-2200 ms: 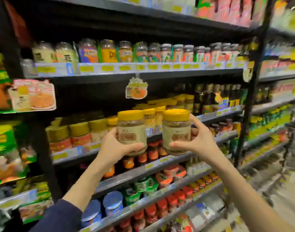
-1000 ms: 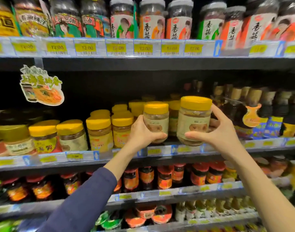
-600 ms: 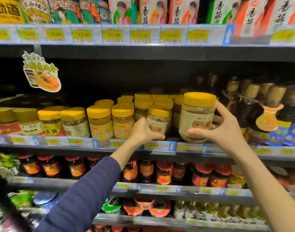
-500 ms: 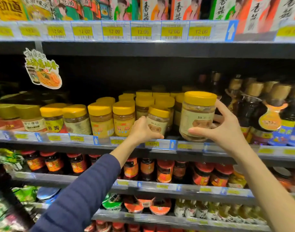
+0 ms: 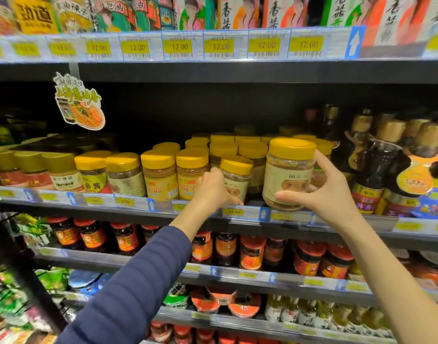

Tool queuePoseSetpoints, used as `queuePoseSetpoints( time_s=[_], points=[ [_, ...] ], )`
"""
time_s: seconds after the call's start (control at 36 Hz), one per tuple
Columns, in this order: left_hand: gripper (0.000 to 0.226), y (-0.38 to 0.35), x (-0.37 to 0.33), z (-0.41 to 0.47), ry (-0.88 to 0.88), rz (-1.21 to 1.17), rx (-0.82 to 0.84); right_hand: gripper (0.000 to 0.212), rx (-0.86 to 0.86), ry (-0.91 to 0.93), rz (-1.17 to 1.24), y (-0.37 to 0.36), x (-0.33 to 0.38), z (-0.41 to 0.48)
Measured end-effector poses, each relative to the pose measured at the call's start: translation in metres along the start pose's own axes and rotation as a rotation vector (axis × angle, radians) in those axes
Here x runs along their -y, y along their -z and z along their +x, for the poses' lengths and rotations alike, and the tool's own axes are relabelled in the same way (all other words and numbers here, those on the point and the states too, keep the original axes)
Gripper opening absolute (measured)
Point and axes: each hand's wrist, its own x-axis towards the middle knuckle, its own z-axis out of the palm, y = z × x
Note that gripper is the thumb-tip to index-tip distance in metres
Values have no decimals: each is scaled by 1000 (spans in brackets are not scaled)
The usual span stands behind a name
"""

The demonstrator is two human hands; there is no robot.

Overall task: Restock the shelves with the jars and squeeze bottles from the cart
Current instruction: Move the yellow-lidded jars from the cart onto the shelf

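Note:
I hold two yellow-lidded jars with beige labels at the middle shelf. My left hand grips the smaller-looking jar, tilted slightly and set in among the front row of yellow-lidded jars. My right hand holds the other jar from the side, thumb in front, just above the shelf's front lip. Whether either jar's base rests on the shelf is hidden by the hands and price strip.
Dark sauce bottles crowd the shelf right of the jars. The upper shelf with its 12.00 price tags overhangs closely. A hanging promo card dangles at the left. Red-lidded jars fill the shelf below.
Both hands have carried the jars up to the middle shelf. The left jar has gone deeper in among the row and lower; the right jar has dropped slightly toward the shelf lip.

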Motion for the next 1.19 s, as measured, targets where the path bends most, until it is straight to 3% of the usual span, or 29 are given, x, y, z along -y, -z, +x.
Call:
queuePoseSetpoints(
  time_s=[0.19, 0.36, 0.58, 0.83, 1.03, 1.11, 1.17, 1.19],
  points=[
    [94, -2, 0, -5, 36, 54, -40, 97, 5, -6, 4, 3, -4, -2],
    [91, 1, -2, -10, 81, 93, -49, 98, -3, -10, -10, 6, -7, -3],
    [62, 4, -5, -12, 128, 143, -4, 100, -32, -23, 1, 6, -9, -5],
    [64, 5, -2, -10, 140, 167, 4, 101, -16, -23, 4, 4, -14, -1],
    [53, 32, 4, -14, 83, 152, -5, 103, -12, -14, 29, 1, -17, 6],
    [52, 45, -3, -26, -91, 269, -233, 105, -20, -21, 56, -1, -20, 11],
    [50, 49, -7, -32, -398, 202, -391, 105, -22, -23, 56, -1, -22, 14],
    [51, 52, -9, -32, -558, 138, -380, 104, -25, -22, 52, -1, -23, 15]
  ],
)
